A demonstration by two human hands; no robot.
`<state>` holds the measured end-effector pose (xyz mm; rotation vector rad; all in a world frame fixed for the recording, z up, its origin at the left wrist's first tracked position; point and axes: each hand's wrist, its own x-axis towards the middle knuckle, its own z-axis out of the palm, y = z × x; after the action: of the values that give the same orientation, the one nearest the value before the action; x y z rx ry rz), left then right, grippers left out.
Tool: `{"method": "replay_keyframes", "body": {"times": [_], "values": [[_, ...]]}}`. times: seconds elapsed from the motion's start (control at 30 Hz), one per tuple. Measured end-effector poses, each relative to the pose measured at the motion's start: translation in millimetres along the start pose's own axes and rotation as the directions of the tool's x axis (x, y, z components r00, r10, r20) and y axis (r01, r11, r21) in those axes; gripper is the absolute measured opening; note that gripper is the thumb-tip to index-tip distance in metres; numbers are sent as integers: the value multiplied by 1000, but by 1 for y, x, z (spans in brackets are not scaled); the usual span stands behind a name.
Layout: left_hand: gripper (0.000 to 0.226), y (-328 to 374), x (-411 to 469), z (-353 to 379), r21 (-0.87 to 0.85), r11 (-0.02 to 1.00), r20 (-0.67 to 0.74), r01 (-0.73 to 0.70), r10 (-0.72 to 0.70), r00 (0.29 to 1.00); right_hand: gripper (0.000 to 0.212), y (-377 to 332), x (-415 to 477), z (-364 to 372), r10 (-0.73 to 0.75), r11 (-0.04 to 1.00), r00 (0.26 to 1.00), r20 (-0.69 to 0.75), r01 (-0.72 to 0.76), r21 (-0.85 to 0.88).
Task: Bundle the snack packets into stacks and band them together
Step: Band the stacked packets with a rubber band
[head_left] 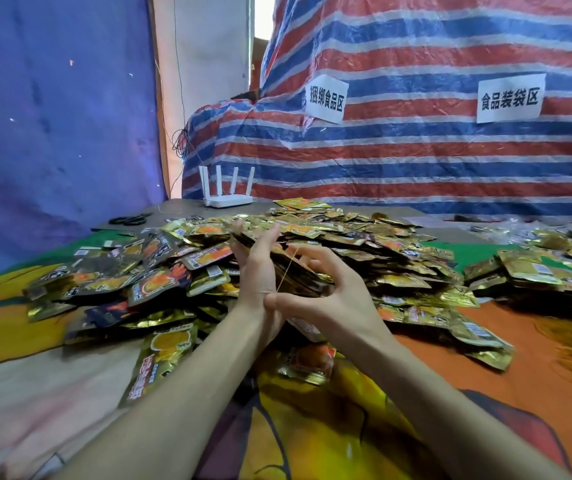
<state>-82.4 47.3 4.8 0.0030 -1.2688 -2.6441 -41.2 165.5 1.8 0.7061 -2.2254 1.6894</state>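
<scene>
The stack of packets (307,277) stands between my hands, just above the heap. My left hand (256,268) clasps its near side with fingers reaching up, and my right hand (329,299) hooks thumb and curled fingers into a thin tan rubber band (286,271) stretched taut across it. The packets are flat, crinkled foil pouches, glossy gold and black with orange prints, like the loose pile (364,244) on the printed cloth (485,375).

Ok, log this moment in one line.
left hand: holds packet stack | right hand: pinches rubber band stretched across stack | loose packets: heaped behind
</scene>
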Motion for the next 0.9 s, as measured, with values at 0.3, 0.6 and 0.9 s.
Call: {"method": "replay_keyframes", "body": {"times": [0.3, 0.6, 0.9], "values": [[37, -3, 2, -6, 36, 996, 331, 78, -86, 940, 62, 13, -1, -5, -88, 996, 992, -91, 89, 1], [40, -2, -5, -3, 10, 991, 278, 135, -132, 952, 75, 15, 2, -19, 16, 999, 1000, 21, -15, -51], [53, -13, -19, 5, 232, 970, 352, 77, -157, 923, 66, 10, 1, -33, 129, 986, 990, 54, -122, -117]]}}
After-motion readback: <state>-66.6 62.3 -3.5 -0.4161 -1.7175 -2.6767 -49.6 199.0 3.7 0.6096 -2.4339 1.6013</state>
